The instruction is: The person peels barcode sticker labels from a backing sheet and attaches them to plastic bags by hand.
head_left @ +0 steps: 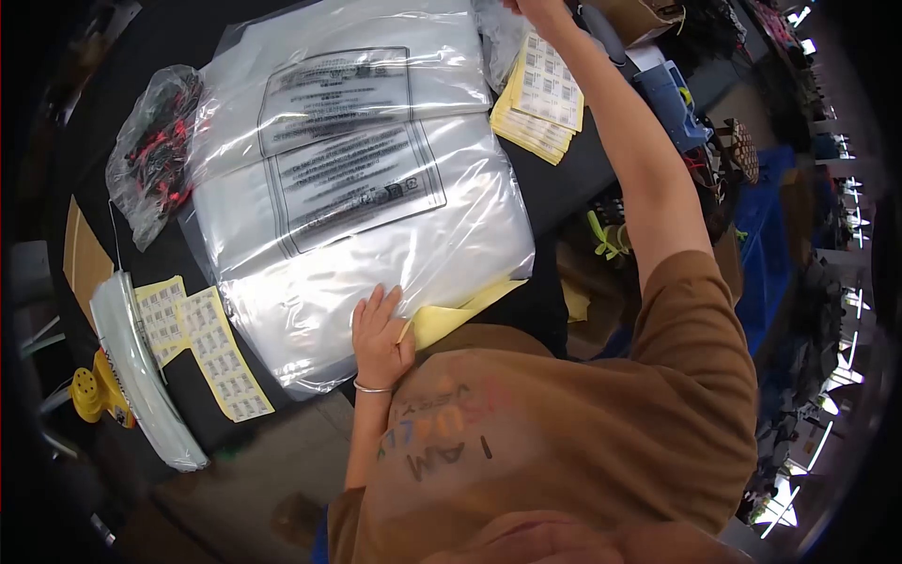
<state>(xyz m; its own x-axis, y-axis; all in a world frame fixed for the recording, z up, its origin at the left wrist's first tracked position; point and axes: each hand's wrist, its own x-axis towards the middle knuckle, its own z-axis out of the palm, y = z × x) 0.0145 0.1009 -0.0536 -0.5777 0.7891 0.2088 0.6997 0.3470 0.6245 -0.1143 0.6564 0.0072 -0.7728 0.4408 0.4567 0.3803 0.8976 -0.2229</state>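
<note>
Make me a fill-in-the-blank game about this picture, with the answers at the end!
The bangle is on the ____ wrist.
The left hand touches clear sheets made of ____.
The paper by that hand is ____.
The right hand is near the picture's ____ edge.

Missing words: left; plastic; yellow; top.

Over on the bench (174, 33), plastic bags (479, 202) take the middle. To their left, a filled bag (155, 150) sits farther back, label sheets (224, 352) nearer the person, a plastic bundle (146, 376) outside those. A label stack (550, 85) lies back right.
</note>
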